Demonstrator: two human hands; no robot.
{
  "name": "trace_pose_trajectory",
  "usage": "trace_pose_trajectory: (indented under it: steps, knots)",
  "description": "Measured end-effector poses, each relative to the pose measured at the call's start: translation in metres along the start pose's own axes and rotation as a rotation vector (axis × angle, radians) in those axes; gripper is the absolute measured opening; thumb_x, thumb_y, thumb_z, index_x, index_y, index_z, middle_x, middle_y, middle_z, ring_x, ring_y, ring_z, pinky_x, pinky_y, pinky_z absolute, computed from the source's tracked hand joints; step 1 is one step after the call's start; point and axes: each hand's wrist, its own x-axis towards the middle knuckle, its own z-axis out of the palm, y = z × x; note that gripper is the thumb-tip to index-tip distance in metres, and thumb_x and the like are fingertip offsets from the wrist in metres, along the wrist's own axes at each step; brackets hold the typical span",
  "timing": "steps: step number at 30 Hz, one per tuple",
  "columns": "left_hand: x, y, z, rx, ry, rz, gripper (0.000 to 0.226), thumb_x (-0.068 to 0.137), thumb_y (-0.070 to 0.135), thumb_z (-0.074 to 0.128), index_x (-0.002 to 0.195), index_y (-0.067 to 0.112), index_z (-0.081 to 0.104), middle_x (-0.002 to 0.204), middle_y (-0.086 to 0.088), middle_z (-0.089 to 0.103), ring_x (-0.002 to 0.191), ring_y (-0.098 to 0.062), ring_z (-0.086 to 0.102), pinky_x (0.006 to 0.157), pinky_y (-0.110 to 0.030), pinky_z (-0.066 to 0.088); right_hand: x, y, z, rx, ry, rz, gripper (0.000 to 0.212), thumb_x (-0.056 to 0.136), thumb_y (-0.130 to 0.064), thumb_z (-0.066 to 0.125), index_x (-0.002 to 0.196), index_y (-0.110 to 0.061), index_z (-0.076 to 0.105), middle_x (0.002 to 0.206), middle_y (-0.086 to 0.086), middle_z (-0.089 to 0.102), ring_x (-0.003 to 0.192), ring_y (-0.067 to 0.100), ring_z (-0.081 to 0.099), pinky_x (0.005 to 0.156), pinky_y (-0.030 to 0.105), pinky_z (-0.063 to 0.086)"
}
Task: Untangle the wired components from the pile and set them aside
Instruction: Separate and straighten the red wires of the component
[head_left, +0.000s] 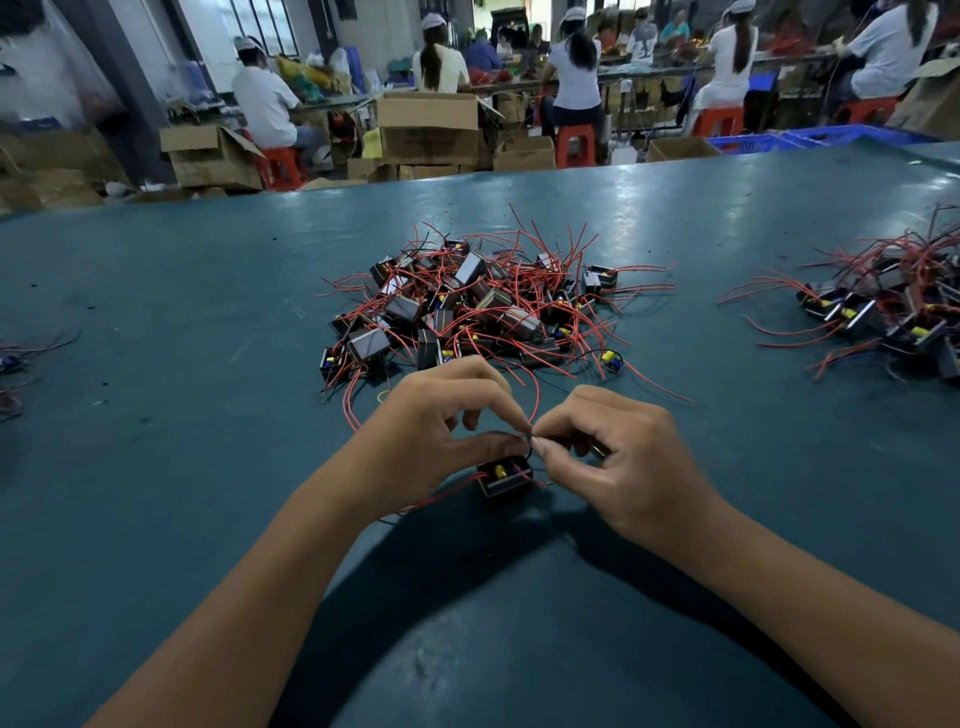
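Two hands work on one small black wired component (505, 477) at 6 o'clock of the tangled pile of black components with red wires (478, 306).

Open brown cardboard boxes (427, 127) stand at 12 o'clock beyond the teal table (182, 415); their contents cannot be seen. The left hand (441, 431) and right hand (618, 457) meet fingertip to fingertip, each pinching a thin wire just above the component. A second heap of components (893, 312) lies at 3 o'clock.

left hand (441, 426), right hand (618, 457), fingertips pinched together
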Motion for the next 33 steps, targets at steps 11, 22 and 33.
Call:
trace_pose_trajectory:
  steps: [11,22,33]
  knots:
    - [-0.001,0.001,0.0,-0.249,-0.119,-0.278,0.017,0.087,0.036,0.072,0.082,0.019,0.071,0.073,0.005,0.063,0.064,-0.004,0.051,0.061,-0.019,0.04,0.0,-0.003,-0.001,-0.097,-0.022,-0.102,0.007,0.085,-0.01,0.068,0.087,-0.008,0.074,0.078,-0.002,0.063,0.073,0.013,0.058,0.068,0.029,0.049]
    - [0.0,0.009,0.008,-0.856,-0.214,-0.872,0.02,0.088,0.021,0.066,0.069,0.014,0.062,0.063,0.002,0.047,0.042,-0.005,0.029,0.036,-0.014,0.022,0.001,-0.003,0.002,-0.149,-0.008,-0.177,0.008,0.088,-0.014,0.067,0.083,-0.01,0.072,0.077,-0.003,0.061,0.072,0.014,0.056,0.066,0.028,0.048]
    - [-0.001,0.001,-0.003,0.031,-0.023,-0.108,0.018,0.084,0.018,0.081,0.098,0.025,0.073,0.09,0.012,0.063,0.071,-0.013,0.055,0.065,-0.008,0.038,0.0,0.003,0.0,-0.021,0.036,0.005,0.007,0.085,-0.008,0.072,0.08,-0.012,0.07,0.073,-0.005,0.06,0.069,0.008,0.056,0.065,0.018,0.042]
